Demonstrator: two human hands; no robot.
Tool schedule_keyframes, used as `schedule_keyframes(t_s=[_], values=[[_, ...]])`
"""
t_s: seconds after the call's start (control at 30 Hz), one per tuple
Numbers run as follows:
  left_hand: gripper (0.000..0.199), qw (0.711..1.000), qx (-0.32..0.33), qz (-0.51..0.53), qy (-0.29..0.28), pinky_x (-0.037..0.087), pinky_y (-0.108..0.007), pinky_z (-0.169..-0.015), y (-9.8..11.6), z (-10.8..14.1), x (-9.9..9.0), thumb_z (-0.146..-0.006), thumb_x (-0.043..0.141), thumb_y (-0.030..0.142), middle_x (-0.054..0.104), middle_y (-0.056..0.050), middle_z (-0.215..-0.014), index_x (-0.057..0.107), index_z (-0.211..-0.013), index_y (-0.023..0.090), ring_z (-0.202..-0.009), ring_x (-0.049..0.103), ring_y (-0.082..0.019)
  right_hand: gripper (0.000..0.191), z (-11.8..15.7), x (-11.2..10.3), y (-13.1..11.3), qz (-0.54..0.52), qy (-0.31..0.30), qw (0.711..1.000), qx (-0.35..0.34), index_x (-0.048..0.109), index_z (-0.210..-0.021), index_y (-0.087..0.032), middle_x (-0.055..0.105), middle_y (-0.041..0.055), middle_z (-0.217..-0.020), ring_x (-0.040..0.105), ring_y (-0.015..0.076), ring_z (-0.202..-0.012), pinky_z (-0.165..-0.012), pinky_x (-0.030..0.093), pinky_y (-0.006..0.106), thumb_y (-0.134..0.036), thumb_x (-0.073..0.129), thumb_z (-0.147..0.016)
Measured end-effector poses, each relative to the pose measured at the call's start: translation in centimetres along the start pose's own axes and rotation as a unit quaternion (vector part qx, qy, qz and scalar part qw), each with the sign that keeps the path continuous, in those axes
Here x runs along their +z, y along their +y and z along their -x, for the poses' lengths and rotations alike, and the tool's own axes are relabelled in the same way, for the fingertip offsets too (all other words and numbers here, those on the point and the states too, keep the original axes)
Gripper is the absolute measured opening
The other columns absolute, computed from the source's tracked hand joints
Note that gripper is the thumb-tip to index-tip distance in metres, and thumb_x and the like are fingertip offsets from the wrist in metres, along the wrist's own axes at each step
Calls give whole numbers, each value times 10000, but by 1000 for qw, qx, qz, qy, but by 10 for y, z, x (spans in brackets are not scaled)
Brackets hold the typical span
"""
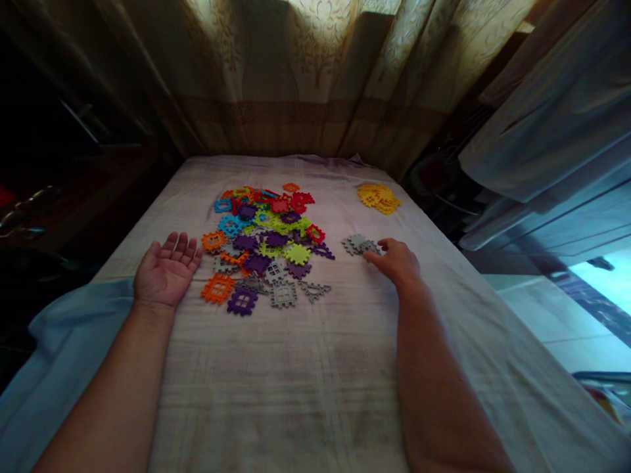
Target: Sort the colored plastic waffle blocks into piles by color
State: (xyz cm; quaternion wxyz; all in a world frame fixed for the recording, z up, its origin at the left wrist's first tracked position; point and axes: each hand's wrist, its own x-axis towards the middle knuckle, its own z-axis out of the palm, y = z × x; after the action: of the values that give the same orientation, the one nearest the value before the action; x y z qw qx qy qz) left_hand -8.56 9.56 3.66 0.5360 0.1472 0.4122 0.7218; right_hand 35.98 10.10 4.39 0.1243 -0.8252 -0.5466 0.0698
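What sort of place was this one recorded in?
Probably a room in a home, though which room is unclear: a long patterned curtain hangs behind a surface spread with a pale checked cloth, and colourful interlocking plastic tiles lie on it.

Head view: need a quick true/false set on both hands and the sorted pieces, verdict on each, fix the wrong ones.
1. The bare left hand is palm up. True.
2. The bare right hand is at the small pile of grey, flat, toothed plastic pieces. True.
3. The pile of yellow, flat, toothed plastic pieces lies nearer the person than the grey pile. False: it lies farther away.
4. The purple, square, toothed plastic window piece lies at the near edge of the mixed-colour heap. True.
5. The left hand grips a piece. False: no piece shows in its open palm.
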Motion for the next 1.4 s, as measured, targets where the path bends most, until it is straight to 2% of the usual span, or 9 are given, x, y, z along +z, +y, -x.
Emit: schedule_keyframes(t_s=[0.13, 0.27, 0.37, 0.47, 0.8, 1.03, 1.13, 1.27, 1.4], values=[[240, 1000, 5, -6, 10, 602, -360, -878, 0, 1, 2, -919, 441, 337, 745, -54, -962, 658, -890, 240, -977, 706, -187, 378, 8, -9, -21, -12, 2, 999, -35, 720, -1099, -185, 703, 127, -1123, 665, 248, -992, -801, 486, 313, -438, 617, -836], [258, 1000, -4, -7, 17, 593, -362, -890, 1, 1, 3, -931, 430, 336, 743, -48, -967, 663, -872, 240, -981, 701, -181, 280, 21, -17, -42, -15, -126, 984, -122, 746, -1021, -211, 746, 62, -1024, 676, 208, -925, -770, 475, 272, -393, 623, -848], [265, 1000, -4, -3, 20, 582, -377, -913, 1, 1, 3, -931, 431, 342, 741, -55, -969, 666, -876, 231, -998, 695, -186, 261, 32, -20, -53, -14, -238, 949, -204, 748, -1009, -219, 753, 34, -991, 677, 173, -872, -747, 473, 236, -379, 681, -813], [225, 1000, 3, -7, 25, 582, -397, -913, 0, 1, 3, -910, 462, 331, 742, -56, -956, 665, -873, 241, -1013, 691, -200, 314, 43, -22, -63, 1, -300, 920, -253, 742, -1033, -225, 748, 36, -1006, 673, 182, -894, -770, 477, 238, -399, 733, -772], [205, 1000, 2, -13, 5, 589, -361, -907, 0, -2, -1, -905, 483, 356, 734, -67, -1019, 655, -905, 244, -996, 706, -197, 334, 80, -20, -104, 110, -250, 907, -321, 724, -1026, -222, 670, 109, -1154, 637, 242, -1033, -828, 478, 276, -388, 756, -738], [235, 1000, -7, 2, 18, 617, -348, -850, 1, 1, 3, -911, 452, 327, 748, -67, -959, 667, -911, 233, -961, 711, -194, 97, 61, -24, -87, 65, -305, 906, -287, 722, -854, -227, 739, 33, -912, 657, 187, -839, -659, 429, 242, -253, 679, -771], [257, 1000, -6, 5, 20, 609, -365, -875, 1, 1, 3, -922, 434, 325, 751, -65, -954, 673, -912, 231, -981, 705, -195, 111, 42, -24, -67, -16, -262, 932, -249, 726, -860, -214, 742, 24, -887, 659, 165, -810, -687, 440, 231, -223, 648, -782], [243, 1000, -3, 10, 20, 602, -396, -898, 0, 0, 3, -913, 450, 325, 752, -66, -937, 673, -920, 229, -994, 702, -206, 243, 16, -15, -39, -117, -64, 985, -106, 718, -1011, -184, 746, 61, -979, 669, 196, -902, -795, 477, 273, -252, 577, -825], [223, 1000, -2, 5, 7, 618, -368, -861, 0, -1, 1, -914, 462, 332, 747, -62, -943, 665, -919, 240, -965, 710, -201, 382, 0, -3, -19, -165, 33, 986, 1, 674, -1170, -160, 733, 99, -1085, 677, 221, -952, -863, 494, 314, -255, 550, -821]])
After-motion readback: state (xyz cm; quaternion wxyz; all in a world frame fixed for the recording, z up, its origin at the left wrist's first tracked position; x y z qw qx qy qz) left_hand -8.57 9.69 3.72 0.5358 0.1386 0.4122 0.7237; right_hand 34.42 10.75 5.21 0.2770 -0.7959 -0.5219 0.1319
